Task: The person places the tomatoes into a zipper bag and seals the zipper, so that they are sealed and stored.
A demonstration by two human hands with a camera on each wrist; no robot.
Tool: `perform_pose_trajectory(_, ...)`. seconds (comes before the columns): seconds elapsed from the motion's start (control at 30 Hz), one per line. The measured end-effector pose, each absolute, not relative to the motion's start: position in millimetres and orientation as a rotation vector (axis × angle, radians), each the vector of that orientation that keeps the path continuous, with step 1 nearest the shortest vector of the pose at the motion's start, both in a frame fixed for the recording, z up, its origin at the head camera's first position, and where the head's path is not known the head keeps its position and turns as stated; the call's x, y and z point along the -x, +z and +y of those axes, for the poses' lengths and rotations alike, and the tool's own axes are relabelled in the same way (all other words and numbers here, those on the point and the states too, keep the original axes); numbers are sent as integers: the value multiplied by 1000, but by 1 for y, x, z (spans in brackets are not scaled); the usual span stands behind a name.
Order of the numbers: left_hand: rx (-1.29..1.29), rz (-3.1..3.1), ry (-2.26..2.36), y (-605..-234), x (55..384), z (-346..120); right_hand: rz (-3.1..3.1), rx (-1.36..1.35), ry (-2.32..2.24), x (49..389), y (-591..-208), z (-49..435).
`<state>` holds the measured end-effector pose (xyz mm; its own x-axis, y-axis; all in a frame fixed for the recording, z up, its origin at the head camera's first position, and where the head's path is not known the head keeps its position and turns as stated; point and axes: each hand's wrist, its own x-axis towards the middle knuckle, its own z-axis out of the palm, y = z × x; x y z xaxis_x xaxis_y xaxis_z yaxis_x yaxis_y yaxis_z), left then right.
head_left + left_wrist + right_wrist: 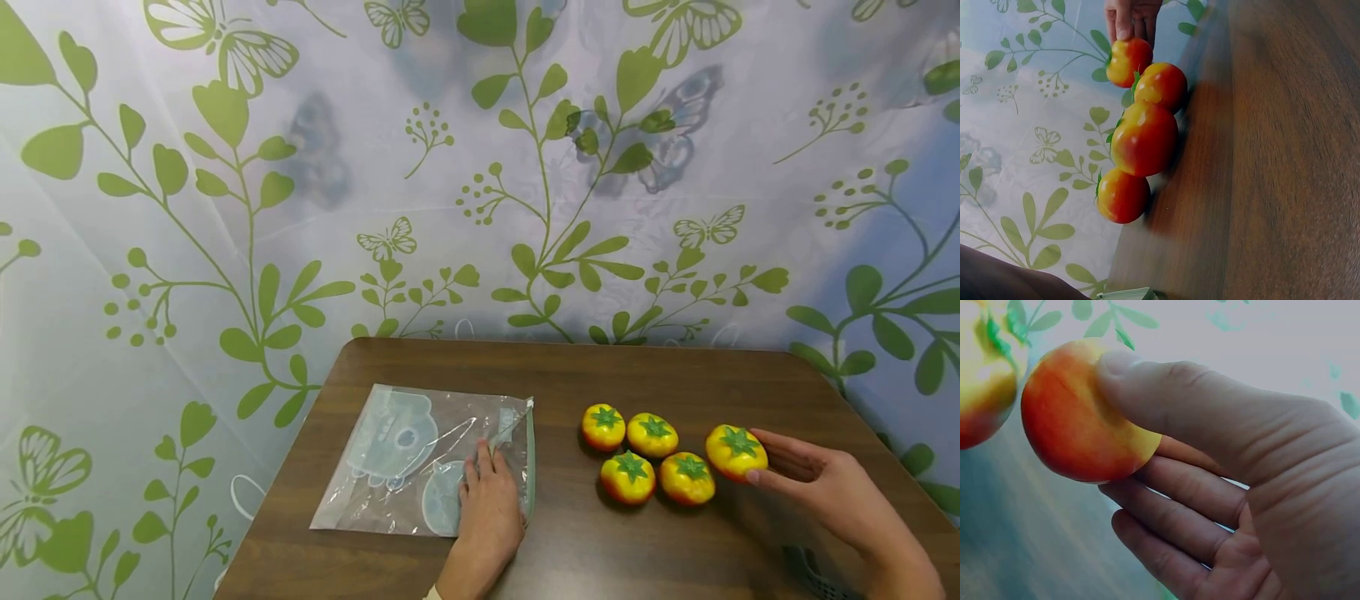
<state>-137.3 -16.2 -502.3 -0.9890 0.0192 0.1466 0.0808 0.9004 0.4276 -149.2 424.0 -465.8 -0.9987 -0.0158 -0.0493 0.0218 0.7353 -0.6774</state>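
Observation:
My right hand [843,492] pinches a glossy yellow-and-red tomato [737,452] with a green star-shaped top, thumb on one side and fingers on the other. In the right wrist view the thumb presses the side of this tomato [1079,419], and the lower fingers stretch out beneath. It seems held just above the tabletop. Several like tomatoes, one of them the front right tomato [687,478], sit grouped to its left. My left hand [491,508] rests with extended fingers on a flat, clear plastic zip bag [352,500] printed with pale blue shapes.
The brown wooden table [570,550] has its back edge close to a hanging sheet [420,183] patterned with green leaves and butterflies. A dark band-like object [813,575] lies beside the right forearm. The bag's zip edge [531,467] faces the tomatoes.

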Motion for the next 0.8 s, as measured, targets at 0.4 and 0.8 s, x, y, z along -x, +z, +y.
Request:
perform_pose_trajectory(0.4,75,-2938,-673,-501,137,-16,2887,32,-1084,134,-445,411)
perform_pose_trajectory(0.8,69,-2946,-669,-500,137,-16,2911,167,-1100,129,-428,390)
